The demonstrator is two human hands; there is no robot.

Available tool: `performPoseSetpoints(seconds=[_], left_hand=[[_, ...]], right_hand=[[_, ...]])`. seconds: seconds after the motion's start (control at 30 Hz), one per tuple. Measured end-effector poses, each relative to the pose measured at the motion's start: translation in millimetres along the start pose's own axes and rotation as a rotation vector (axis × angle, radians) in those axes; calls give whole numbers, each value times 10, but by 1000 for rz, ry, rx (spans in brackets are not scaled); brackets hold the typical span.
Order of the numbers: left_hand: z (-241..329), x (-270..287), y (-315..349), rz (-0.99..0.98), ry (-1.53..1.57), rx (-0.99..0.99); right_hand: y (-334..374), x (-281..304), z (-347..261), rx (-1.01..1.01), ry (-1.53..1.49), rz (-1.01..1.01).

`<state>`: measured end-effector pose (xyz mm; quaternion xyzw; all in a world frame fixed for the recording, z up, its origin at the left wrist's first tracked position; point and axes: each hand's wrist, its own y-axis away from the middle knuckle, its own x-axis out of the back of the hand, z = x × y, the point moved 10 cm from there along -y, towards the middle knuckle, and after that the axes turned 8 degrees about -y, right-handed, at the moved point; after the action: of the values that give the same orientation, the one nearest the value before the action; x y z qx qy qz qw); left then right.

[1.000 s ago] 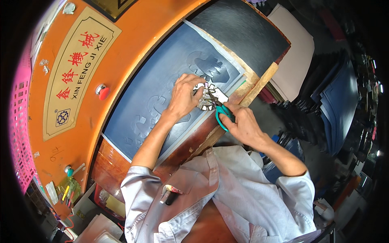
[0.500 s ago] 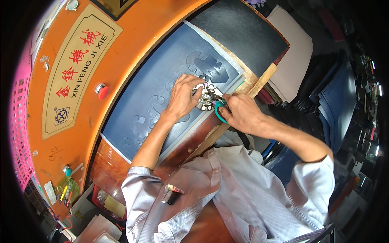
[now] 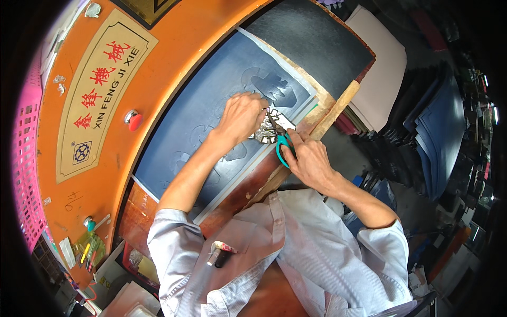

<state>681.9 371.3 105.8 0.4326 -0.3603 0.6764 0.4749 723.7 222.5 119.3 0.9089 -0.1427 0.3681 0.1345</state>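
My right hand (image 3: 312, 161) holds scissors with teal handles (image 3: 283, 152), index finger stretched along them. Their dark blades (image 3: 275, 125) lie over a shiny silver piece (image 3: 261, 132) with a notched, black-and-white edge. At that piece's upper left side, my left hand (image 3: 240, 115) is closed with its fingertips gripping the edge; part of the piece is hidden under the fingers. Beneath both hands lies a dark blue sheet (image 3: 185, 134) marked with several cut outlines. Beyond the fingers, a dark hand-like shape (image 3: 275, 87) shows in the sheet.
An orange machine body (image 3: 174, 37) with a red button (image 3: 133, 120) borders the sheet on the left. A worn wooden edge (image 3: 338, 108) runs along the right. Past it stand stacked pale sheets (image 3: 377, 68) and dark blue sheets (image 3: 435, 132). A black board (image 3: 311, 42) lies at the far end.
My right hand and the scissors have moved slightly down and to the left, and the index finger has straightened. My left hand has shifted its grip, its fingers now more curled over the silver piece.
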Motion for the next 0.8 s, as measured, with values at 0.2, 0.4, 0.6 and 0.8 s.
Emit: performPoseSetpoints(seconds=[0.2, 0.4, 0.6, 0.8], left_hand=[[134, -155, -136, -202, -242, -179], [281, -214, -152, -240, -415, -373], [297, -108, -142, -66, -337, -441], [60, 72, -158, 78, 39, -219]], right_hand=[[8, 10, 52, 15, -63, 30], [-55, 57, 81, 31, -104, -24], [-109, 140, 129, -43, -194, -149], [-100, 205, 164, -47, -224, -213]])
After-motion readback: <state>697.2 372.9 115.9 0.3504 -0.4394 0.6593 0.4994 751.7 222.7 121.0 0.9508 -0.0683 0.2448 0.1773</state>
